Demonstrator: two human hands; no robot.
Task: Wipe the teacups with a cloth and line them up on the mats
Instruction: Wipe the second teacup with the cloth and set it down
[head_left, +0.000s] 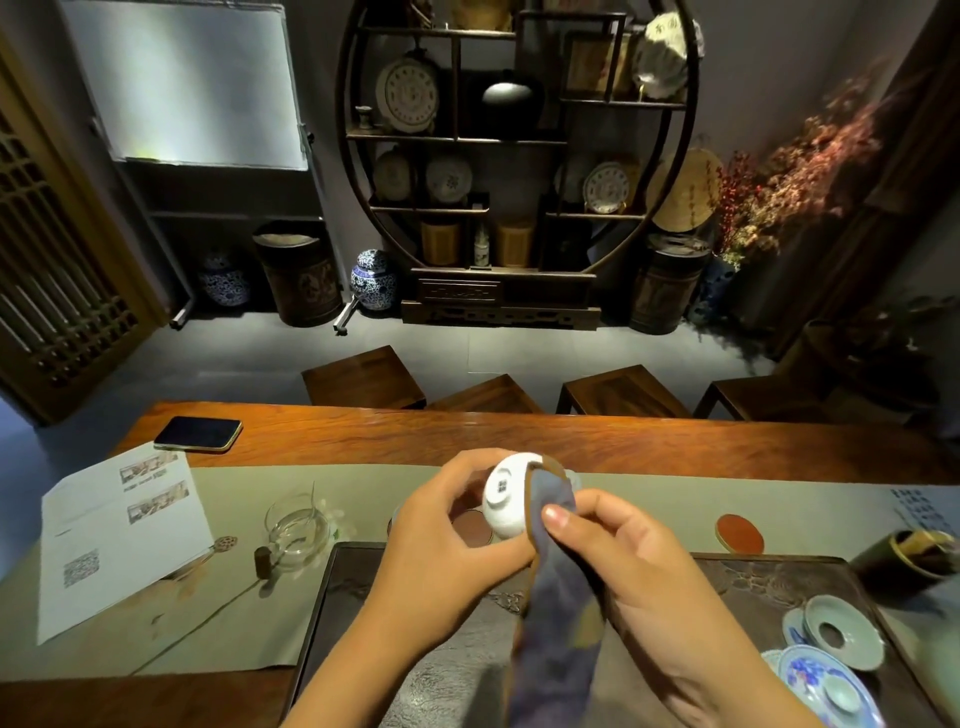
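One small white porcelain teacup (506, 501) gripped bottom-up by curled fingers of left hand (447, 535), above dark carved stone tea tray (753, 587). Long blue-grey cloth (556, 597) pinched against cup by right hand (623, 551), thumb on top. Left of tray: clear glass pitcher (298, 530), contents unclear. Beyond tray: round red-brown mat (738, 531), bare.

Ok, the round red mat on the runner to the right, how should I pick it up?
Pinch the red mat by its near rim, right hand coming from above. It lies flat and thin on the runner, so only the edge offers purchase.
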